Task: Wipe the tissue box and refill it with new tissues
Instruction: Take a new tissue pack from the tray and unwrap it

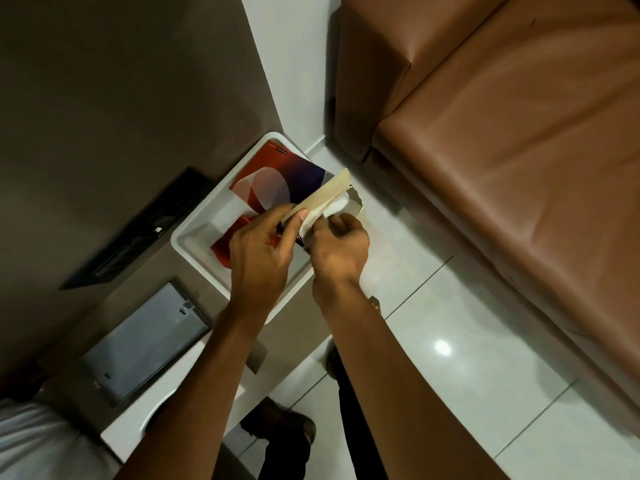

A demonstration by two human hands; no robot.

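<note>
A beige cardboard tissue box (pixel 323 194) is held tilted over the right corner of a white tray (pixel 194 233). My left hand (pixel 259 251) grips its near end, with the thumb pressed on the beige top. A wad of white tissues (pixel 334 210) shows at the box's open side. My right hand (pixel 341 249) is closed on the tissues at the box's lower edge, touching the left hand. The inside of the box is hidden.
Red and blue magazines (pixel 277 178) lie in the tray on a brown counter. A black slot (pixel 138 230) and a grey metal plate (pixel 149 341) are set into the counter to the left. A brown leather sofa (pixel 502 133) stands right, across white floor tiles (pixel 467 341).
</note>
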